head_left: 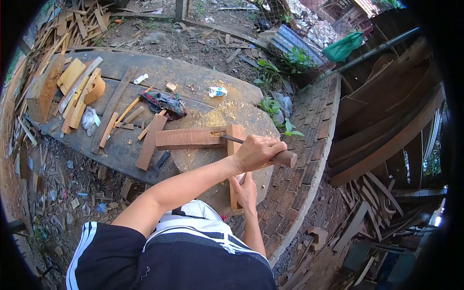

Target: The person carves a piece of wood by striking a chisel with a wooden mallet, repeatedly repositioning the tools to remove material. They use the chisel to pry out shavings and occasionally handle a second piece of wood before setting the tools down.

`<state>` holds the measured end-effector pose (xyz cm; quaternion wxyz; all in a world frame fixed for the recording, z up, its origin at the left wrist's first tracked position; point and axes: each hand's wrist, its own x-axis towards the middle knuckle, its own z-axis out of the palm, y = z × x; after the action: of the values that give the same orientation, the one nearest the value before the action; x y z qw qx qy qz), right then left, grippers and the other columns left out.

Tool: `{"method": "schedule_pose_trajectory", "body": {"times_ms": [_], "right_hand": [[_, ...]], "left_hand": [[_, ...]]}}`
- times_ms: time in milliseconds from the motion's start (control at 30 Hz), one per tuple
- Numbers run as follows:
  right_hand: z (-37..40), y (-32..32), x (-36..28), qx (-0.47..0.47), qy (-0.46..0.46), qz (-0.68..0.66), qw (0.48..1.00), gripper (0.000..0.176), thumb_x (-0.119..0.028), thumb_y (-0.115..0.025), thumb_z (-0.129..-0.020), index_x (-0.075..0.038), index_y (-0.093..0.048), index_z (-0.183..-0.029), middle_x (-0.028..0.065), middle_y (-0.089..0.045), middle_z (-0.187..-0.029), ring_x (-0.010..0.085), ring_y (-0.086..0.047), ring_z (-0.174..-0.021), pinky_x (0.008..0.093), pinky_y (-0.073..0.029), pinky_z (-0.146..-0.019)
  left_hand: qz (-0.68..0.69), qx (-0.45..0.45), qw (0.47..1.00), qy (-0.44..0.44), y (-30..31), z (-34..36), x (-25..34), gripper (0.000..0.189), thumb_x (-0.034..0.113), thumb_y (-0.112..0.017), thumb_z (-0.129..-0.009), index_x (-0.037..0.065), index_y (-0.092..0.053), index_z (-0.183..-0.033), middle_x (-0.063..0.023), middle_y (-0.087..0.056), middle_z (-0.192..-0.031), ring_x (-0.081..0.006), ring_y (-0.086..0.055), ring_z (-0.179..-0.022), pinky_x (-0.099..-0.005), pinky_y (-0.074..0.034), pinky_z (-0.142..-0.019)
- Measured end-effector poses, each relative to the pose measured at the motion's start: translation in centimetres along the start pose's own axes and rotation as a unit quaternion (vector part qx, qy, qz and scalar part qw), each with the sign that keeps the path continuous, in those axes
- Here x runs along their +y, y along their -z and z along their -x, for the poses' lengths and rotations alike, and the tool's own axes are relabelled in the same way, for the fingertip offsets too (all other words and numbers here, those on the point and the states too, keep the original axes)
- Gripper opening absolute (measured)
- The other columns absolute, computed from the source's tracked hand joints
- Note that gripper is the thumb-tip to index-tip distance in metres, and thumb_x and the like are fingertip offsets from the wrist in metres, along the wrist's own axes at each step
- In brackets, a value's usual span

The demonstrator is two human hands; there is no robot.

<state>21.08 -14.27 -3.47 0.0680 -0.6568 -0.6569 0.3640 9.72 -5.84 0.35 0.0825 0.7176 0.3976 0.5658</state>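
Observation:
My left hand (258,152) is closed round the wooden handle of a chisel (286,159), whose dark blade points left. The blade's tip meets a slot cut near the right end of a reddish wooden block (186,138). Against that end stands a wooden crosspiece (235,200), partly covered by my hands and forearm. Lower down, my right hand (245,191) grips the crosspiece, its thumb lying across the wood. Left of the block lies a wooden mallet (151,142) with a broad dark head. Pale shavings (220,117) are scattered around the slotted end.
A dark worktable (113,63) carries a crumpled dark cloth (164,104), wooden sticks, a wooden plane-like piece (95,90) and a small white-blue packet (218,91). Scrap wood (82,21) is piled at the far left. A low brick wall (309,140) curves along the right, beside stacked boards (386,145).

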Motion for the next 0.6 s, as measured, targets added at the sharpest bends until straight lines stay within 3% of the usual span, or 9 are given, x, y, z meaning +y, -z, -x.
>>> {"method": "schedule_pose_trajectory", "body": {"times_ms": [267,600], "right_hand": [[0.1,0.1,-0.2,-0.006,-0.01,0.006,1.0,0.065,-0.048,-0.063,-0.082,-0.003,-0.046,-0.128,0.0279,-0.064,-0.103,0.0449,-0.06,-0.099,0.0485,-0.046,-0.082],[-0.1,0.0,-0.1,-0.017,-0.018,0.009,1.0,0.069,-0.049,-0.063,-0.082,-0.008,-0.042,-0.134,0.0271,-0.064,-0.108,0.045,-0.06,-0.101,0.0486,-0.046,-0.085]], "left_hand": [[-0.053,-0.065,0.996,-0.023,0.2,0.3,0.0,0.036,0.024,-0.078,-0.068,0.012,-0.058,-0.095,-0.0016,-0.069,-0.088,-0.0203,-0.069,-0.08,-0.0334,-0.055,-0.064],[-0.017,-0.015,1.0,-0.005,0.7,0.0,-0.5,0.035,0.025,-0.075,-0.071,0.012,-0.055,-0.097,-0.0025,-0.066,-0.087,-0.0213,-0.069,-0.08,-0.0345,-0.054,-0.063]]}}
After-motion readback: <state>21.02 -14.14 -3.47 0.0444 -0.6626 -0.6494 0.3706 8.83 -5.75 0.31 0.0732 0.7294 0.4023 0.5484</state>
